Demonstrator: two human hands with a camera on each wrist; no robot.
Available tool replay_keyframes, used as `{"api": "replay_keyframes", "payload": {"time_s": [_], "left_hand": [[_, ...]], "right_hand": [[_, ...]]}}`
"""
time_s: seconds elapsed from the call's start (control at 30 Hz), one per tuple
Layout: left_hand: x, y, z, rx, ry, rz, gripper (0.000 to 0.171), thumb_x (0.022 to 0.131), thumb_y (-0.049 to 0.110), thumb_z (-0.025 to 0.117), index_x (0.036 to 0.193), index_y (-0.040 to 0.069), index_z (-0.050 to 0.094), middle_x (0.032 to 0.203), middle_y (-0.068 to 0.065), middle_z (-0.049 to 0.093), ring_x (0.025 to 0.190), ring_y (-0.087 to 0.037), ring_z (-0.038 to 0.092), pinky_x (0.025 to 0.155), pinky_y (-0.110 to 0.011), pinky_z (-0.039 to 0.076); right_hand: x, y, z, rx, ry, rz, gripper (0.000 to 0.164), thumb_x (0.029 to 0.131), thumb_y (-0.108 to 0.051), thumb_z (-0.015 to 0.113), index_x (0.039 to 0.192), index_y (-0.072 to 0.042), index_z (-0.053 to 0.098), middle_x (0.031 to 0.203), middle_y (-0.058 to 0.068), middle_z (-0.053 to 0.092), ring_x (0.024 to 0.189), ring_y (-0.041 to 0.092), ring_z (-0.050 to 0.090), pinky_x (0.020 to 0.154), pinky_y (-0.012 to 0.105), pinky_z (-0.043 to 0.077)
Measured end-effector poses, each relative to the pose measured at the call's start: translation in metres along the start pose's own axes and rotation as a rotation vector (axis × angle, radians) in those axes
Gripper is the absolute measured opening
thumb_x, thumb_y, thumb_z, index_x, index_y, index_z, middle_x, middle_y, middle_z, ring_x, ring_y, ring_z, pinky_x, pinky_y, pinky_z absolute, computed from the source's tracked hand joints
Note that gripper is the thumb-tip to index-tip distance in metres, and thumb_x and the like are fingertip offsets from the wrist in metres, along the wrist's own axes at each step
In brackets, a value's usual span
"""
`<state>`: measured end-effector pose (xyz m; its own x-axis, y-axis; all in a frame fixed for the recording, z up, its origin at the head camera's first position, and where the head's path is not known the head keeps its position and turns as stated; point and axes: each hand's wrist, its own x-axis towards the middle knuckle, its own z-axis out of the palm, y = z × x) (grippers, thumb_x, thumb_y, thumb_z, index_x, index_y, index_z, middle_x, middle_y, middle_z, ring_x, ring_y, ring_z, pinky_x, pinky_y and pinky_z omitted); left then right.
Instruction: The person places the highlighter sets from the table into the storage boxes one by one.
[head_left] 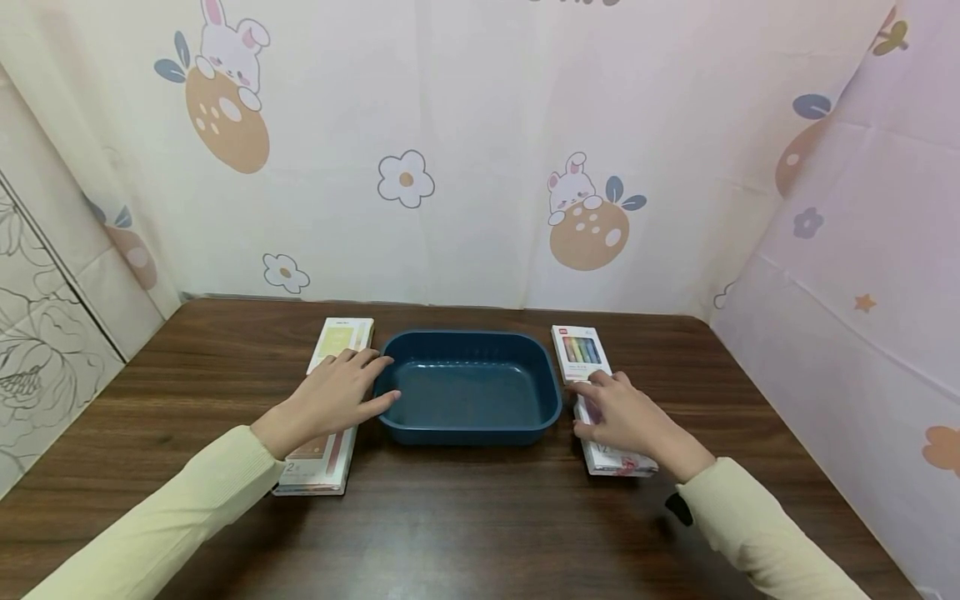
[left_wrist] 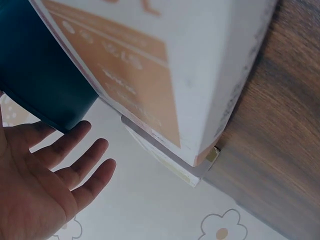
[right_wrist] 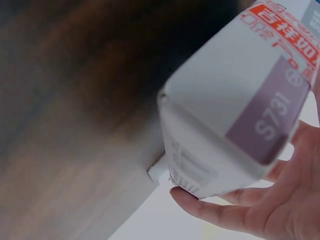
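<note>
One downward view, two close-ups

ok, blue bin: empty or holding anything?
Empty: in the head view, the blue bin shows a bare floor, and the boxes sit outside it on either side.

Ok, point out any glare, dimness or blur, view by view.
Head: soft sheen on the table, faint glints inside the tray; left wrist: the left hand looks shaded against the paler cloth; right wrist: the table is dim and blurred, while the box is sharp enough to read S731.
</note>
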<state>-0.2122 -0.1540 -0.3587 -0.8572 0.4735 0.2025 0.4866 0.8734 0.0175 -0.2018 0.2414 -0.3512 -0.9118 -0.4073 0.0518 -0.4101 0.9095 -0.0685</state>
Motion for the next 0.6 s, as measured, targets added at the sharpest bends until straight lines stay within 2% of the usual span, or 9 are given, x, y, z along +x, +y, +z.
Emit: {"api": "replay_keyframes", "payload": {"time_s": [0.33, 0.6], "left_hand": [[0.000, 0.001, -0.001, 0.009, 0.002, 0.001, 0.062, 0.087, 0.054, 0.048, 0.128, 0.008, 0.052, 0.125, -0.013, 0.054, 0.111, -0.033, 0.053, 0.088, -0.051, 0.044], [0.000, 0.001, -0.002, 0.006, 0.003, 0.003, 0.062, 0.087, 0.054, 0.048, 0.127, 0.007, 0.053, 0.125, -0.014, 0.054, 0.110, -0.033, 0.053, 0.087, -0.051, 0.044]], "right_hand": [[0.009, 0.003, -0.018, 0.003, 0.012, -0.002, 0.050, 0.077, -0.034, 0.066, 0.122, -0.014, 0.058, 0.120, 0.021, 0.054, 0.096, 0.035, 0.050, 0.077, 0.051, 0.048], [0.018, 0.003, -0.033, 0.003, 0.011, -0.014, 0.053, 0.077, -0.034, 0.066, 0.124, -0.013, 0.057, 0.116, 0.020, 0.055, 0.092, 0.031, 0.047, 0.073, 0.046, 0.048]]}}
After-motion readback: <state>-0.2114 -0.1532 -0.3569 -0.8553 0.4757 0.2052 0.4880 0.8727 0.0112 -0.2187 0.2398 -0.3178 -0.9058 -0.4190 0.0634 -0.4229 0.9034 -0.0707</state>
